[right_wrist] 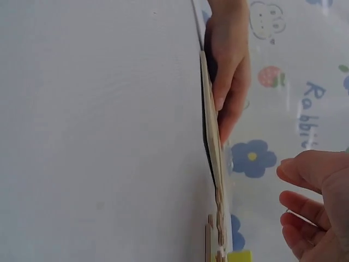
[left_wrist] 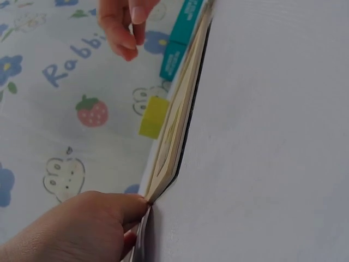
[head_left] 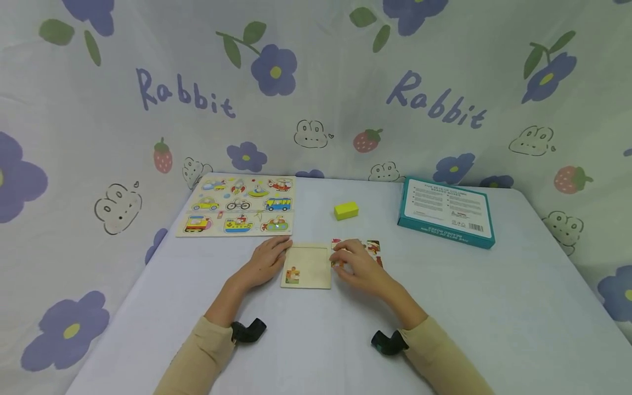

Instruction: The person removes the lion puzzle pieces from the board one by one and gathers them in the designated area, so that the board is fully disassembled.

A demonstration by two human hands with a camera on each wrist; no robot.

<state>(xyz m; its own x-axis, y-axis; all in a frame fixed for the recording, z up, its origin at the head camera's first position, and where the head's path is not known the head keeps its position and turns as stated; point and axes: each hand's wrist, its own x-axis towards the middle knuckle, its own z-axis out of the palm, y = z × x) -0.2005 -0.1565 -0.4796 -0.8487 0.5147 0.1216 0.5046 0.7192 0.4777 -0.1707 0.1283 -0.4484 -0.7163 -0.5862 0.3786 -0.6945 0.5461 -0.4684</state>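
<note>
A shallow square wooden puzzle tray (head_left: 312, 267) lies on the table, with one printed jigsaw piece (head_left: 293, 275) in its lower left corner. My left hand (head_left: 266, 259) rests at the tray's left edge, its fingertips touching the rim near the upper left corner. Just right of the tray, my right hand (head_left: 362, 269) hovers over several loose jigsaw pieces (head_left: 373, 248), partly hiding them. In the right wrist view, the thumb and fingers of that right hand (right_wrist: 311, 202) are spread apart with nothing visible between them.
Behind my left hand lies a vehicle picture puzzle board (head_left: 237, 206). A yellow block (head_left: 346, 210) stands beyond the tray. Farther right is a teal and white box (head_left: 446, 211). A patterned cloth (head_left: 316, 93) hangs at the table's back edge.
</note>
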